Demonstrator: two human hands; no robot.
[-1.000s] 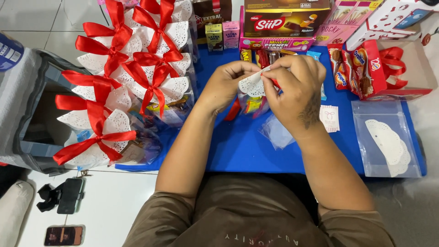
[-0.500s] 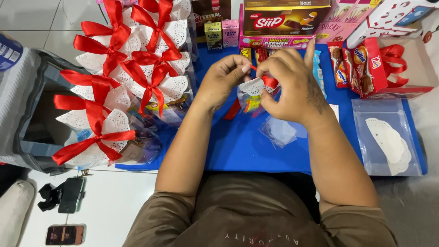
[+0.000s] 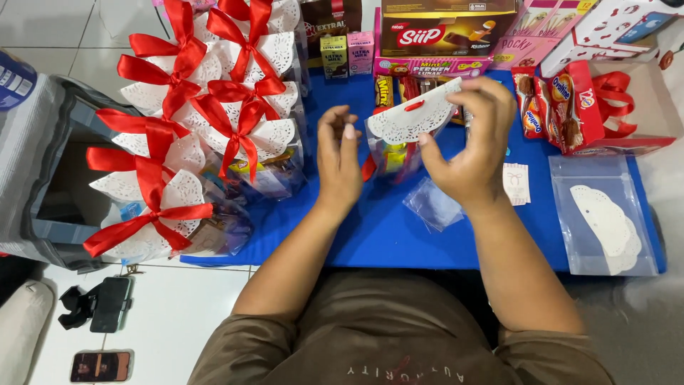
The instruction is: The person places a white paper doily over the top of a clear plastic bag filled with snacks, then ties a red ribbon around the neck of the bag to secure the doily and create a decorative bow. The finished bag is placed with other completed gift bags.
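Finished bags with red bows (image 3: 192, 135) crowd the blue mat (image 3: 370, 235), snack boxes (image 3: 445, 36) behind, doilies (image 3: 605, 221) right.

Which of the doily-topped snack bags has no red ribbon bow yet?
The snack bag held by the right hand over the blue mat: its doily top is bare, while the bags at left carry bows.

Head-worn view, steeply down, close over table (image 3: 399, 235)
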